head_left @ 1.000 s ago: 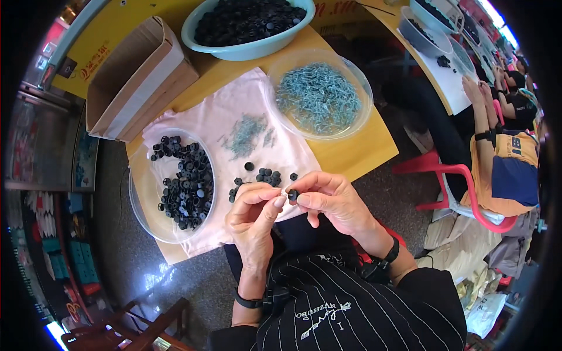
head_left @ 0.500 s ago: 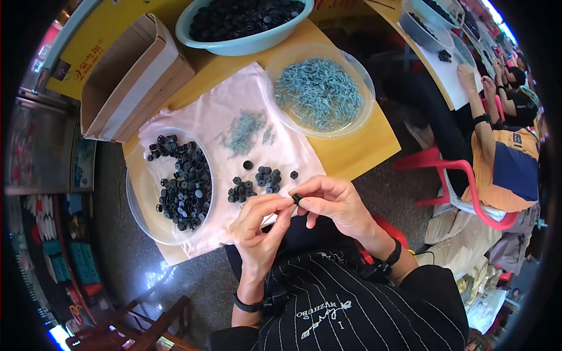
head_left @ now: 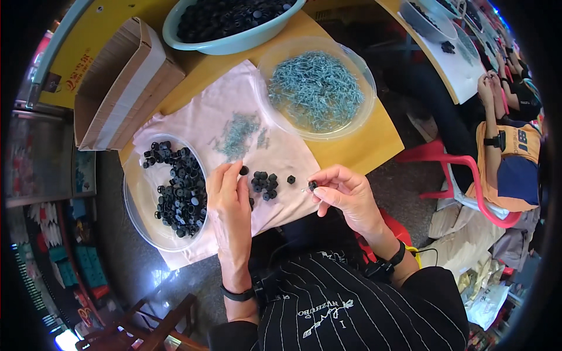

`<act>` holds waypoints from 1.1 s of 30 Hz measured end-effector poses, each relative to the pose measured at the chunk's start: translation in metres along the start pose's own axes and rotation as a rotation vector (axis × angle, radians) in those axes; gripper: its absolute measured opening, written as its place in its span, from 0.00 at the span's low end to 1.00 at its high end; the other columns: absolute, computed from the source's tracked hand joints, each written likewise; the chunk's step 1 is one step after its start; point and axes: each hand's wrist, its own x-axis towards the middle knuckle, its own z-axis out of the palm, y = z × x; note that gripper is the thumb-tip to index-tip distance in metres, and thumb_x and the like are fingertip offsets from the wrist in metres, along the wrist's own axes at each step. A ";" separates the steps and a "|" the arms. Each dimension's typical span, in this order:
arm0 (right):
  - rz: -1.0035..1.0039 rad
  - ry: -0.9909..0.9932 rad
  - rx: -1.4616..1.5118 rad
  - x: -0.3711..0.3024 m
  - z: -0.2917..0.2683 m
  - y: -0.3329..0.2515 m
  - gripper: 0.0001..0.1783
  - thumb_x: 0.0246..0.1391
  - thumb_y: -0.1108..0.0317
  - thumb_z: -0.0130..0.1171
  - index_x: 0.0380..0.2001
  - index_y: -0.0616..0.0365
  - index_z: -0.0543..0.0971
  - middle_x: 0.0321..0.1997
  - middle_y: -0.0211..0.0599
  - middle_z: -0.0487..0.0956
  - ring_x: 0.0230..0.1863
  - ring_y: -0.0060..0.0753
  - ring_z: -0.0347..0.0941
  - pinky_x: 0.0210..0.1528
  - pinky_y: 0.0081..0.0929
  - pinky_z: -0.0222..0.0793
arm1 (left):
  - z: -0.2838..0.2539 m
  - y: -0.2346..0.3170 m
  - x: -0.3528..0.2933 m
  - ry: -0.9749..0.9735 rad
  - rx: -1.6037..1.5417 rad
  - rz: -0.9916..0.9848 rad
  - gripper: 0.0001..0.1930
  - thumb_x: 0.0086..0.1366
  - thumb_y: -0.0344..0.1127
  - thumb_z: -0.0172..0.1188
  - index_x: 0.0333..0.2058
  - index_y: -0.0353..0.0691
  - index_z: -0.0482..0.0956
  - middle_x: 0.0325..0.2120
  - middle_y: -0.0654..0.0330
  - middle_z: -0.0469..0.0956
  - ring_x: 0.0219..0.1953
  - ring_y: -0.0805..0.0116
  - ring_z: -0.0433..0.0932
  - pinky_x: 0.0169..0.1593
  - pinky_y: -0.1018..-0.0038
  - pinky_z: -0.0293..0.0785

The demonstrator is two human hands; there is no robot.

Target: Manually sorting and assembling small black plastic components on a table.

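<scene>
**Black plastic cap pinched at frame centre, more caps waiting beside it**

Black cap [head_left: 312, 185] held just right of frame centre, nipped between thumb and forefinger of the right hand [head_left: 345, 196], with a thin silvery pin poking out to the left of it. Fingers [head_left: 328, 175] closed tight on the cap, raised a little above the cloth, probably to keep the small part steady and in clear sight.

Left hand [head_left: 230, 199] lying flat, palm down, left of centre, fingers stretched toward a single loose cap [head_left: 244, 170] at the fingertips. Nothing gripped; whether the fingertips touch that cap cannot be told.

Small cluster of black caps [head_left: 264, 182] between the two hands, apparently set close for easy picking. Pale pink cloth [head_left: 193, 126] spread beneath, likely to stop small parts rolling off the yellow surface [head_left: 363, 143].

Clear round dish of black caps [head_left: 178, 190] at left, near the left hand. Clear bowl of blue-grey metal pins [head_left: 319, 88] at upper right of centre, with a loose scatter of pins [head_left: 237, 133] on the cloth. Light blue basin of black parts [head_left: 228, 23] along the top edge. Open cardboard box [head_left: 123, 82] at upper left. Another seated person [head_left: 509, 152] at far right beside a red chair [head_left: 456, 169].
</scene>
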 end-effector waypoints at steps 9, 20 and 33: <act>0.015 -0.042 -0.002 0.006 0.006 -0.005 0.11 0.58 0.75 0.58 0.44 0.65 0.78 0.40 0.34 0.78 0.31 0.18 0.75 0.35 0.15 0.73 | -0.005 0.005 0.008 -0.121 -0.023 -0.095 0.11 0.56 0.20 0.60 0.39 0.31 0.77 0.40 0.51 0.76 0.40 0.54 0.76 0.43 0.68 0.72; -0.526 -0.185 -0.547 0.005 0.044 -0.013 0.13 0.54 0.78 0.58 0.45 0.61 0.76 0.45 0.40 0.78 0.42 0.26 0.77 0.40 0.21 0.76 | -0.013 0.020 -0.027 -0.183 -1.069 -0.224 0.15 0.58 0.18 0.61 0.45 0.30 0.76 0.46 0.56 0.74 0.46 0.70 0.77 0.51 0.76 0.73; -0.215 -0.228 0.037 -0.007 0.040 -0.007 0.12 0.63 0.70 0.52 0.48 0.63 0.72 0.44 0.39 0.77 0.44 0.24 0.75 0.38 0.20 0.76 | -0.011 0.028 -0.045 -0.095 -1.222 -0.170 0.13 0.59 0.18 0.61 0.43 0.32 0.78 0.46 0.55 0.74 0.44 0.72 0.77 0.46 0.78 0.74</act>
